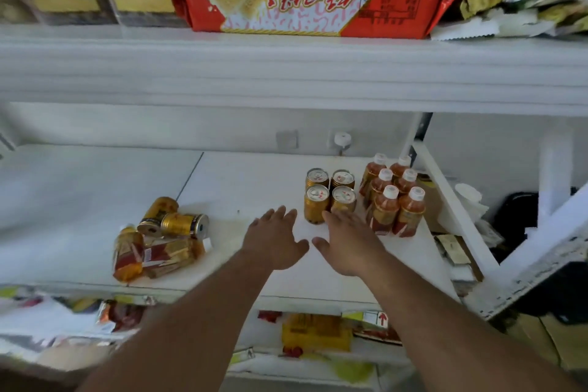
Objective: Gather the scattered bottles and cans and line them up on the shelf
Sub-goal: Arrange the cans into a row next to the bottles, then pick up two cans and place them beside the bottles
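4 gold cans (330, 194) and 6 white-capped amber bottles (393, 196) stand grouped.

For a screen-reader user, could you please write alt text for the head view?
Two open bare hands, left hand and right hand, reach over a white shelf toward four upright gold cans beside six upright amber bottles with white caps. At left, two gold cans and two amber bottles lie tipped over.
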